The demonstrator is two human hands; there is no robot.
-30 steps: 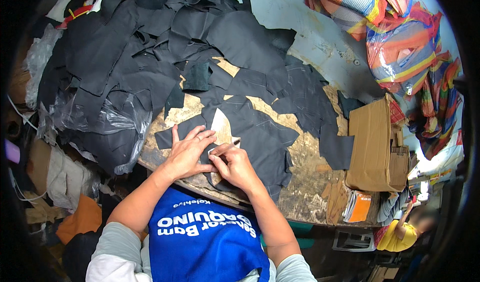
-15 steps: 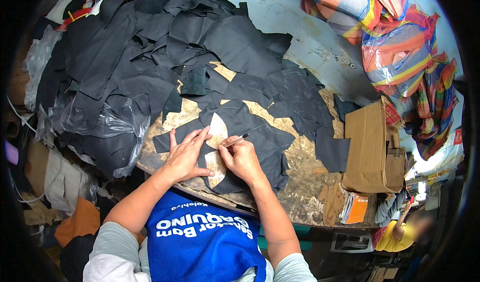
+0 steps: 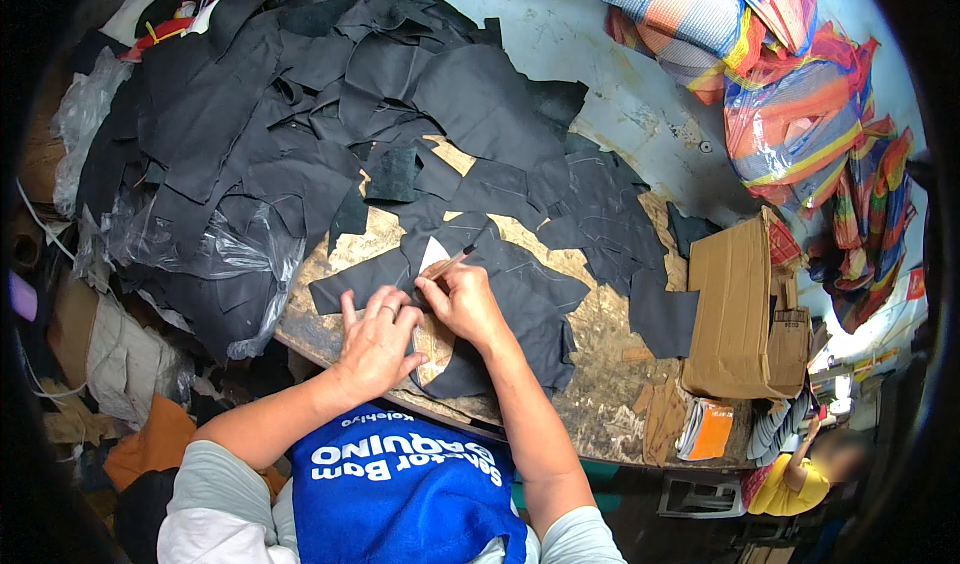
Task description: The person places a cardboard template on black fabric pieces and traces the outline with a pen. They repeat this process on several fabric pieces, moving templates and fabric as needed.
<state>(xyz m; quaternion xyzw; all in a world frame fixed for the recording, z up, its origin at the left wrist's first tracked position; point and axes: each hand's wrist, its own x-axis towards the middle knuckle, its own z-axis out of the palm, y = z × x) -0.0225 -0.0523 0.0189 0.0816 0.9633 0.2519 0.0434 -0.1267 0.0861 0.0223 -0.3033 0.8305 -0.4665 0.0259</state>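
Observation:
A pale, leaf-shaped pattern piece (image 3: pixel 435 352) lies on a black leather piece (image 3: pixel 510 309) in front of me. My left hand (image 3: pixel 378 346) rests beside the pattern's left side, fingers spread, thumb near its lower part. My right hand (image 3: pixel 462 304) grips a slim pen (image 3: pixel 455 261) with a dark end, held slanted at the right side of the pattern's upper part. The right hand covers the middle of the pattern, and the pen's tip is hidden or too small to make out.
A large heap of black leather pieces (image 3: pixel 230 114) covers the table's left and back, with clear plastic (image 3: pixel 265 254) around it. At right stand a cardboard box (image 3: pixel 728 309) and an orange-covered booklet (image 3: pixel 710 429). Striped woven sacks (image 3: pixel 795 114) lie behind. A person (image 3: pixel 785 484) sits far right.
My right hand with the pen has moved up along the pattern's right side, away from me. My left hand has slid slightly down, nearer to me, off the pattern's upper part.

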